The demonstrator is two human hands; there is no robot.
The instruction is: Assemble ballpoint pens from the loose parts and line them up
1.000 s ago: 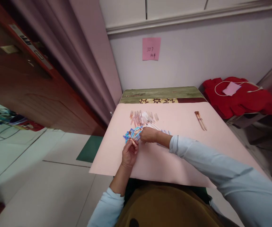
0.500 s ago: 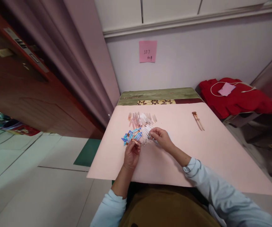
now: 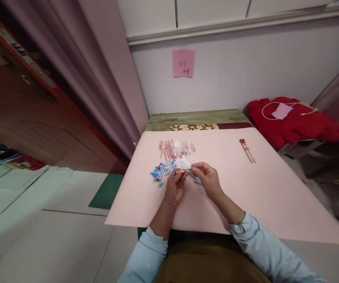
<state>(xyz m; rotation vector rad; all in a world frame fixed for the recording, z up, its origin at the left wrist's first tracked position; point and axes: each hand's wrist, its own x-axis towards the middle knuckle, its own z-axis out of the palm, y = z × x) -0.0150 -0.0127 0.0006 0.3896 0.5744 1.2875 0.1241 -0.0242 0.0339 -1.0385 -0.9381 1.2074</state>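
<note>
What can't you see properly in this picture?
In the head view:
Brown piece: partly covered by the left hand.
Whatever the right hand might pinch: hidden by that hand.
Blue pieces: too small and jumbled to count.
Door: cut off by the left edge.

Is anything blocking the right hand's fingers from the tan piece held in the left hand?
Nothing visible does: the right hand's fingers are close beside the tan piece in the left hand. Whether they touch is unclear.
</note>
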